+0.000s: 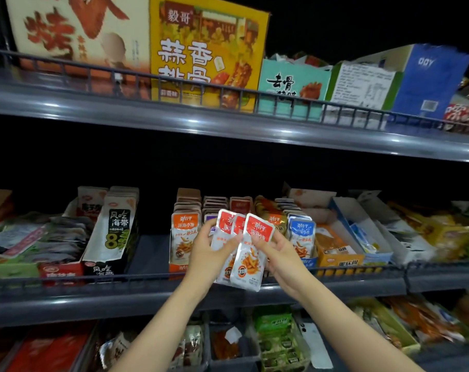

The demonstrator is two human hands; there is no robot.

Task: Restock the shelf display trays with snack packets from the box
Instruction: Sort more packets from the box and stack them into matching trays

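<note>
Both hands were raised in front of the middle grey metal shelf, sharing a small fan of red-topped silver foil snack packets that stood upright and overlapping, with three red tops showing. The left hand gripped the fan from its left side, thumb up along the edge of the leftmost packet and its fingers curled across the silver fronts. The right hand pinched the front packet from the right, its fingers bent onto the packet's face just below the red band and the thumb behind the edge. Neither hand was spread; both were clenched round the packets. The fan was held just in front of the shelf's rows of upright packets: a row of orange-topped silver packets in an orange cardboard display tray to its left, and a row of blue-topped silver packets to its right. Further left stood tall black-and-white seaweed packets. On the top shelf were a large yellow printed carton and a teal carton.
</note>
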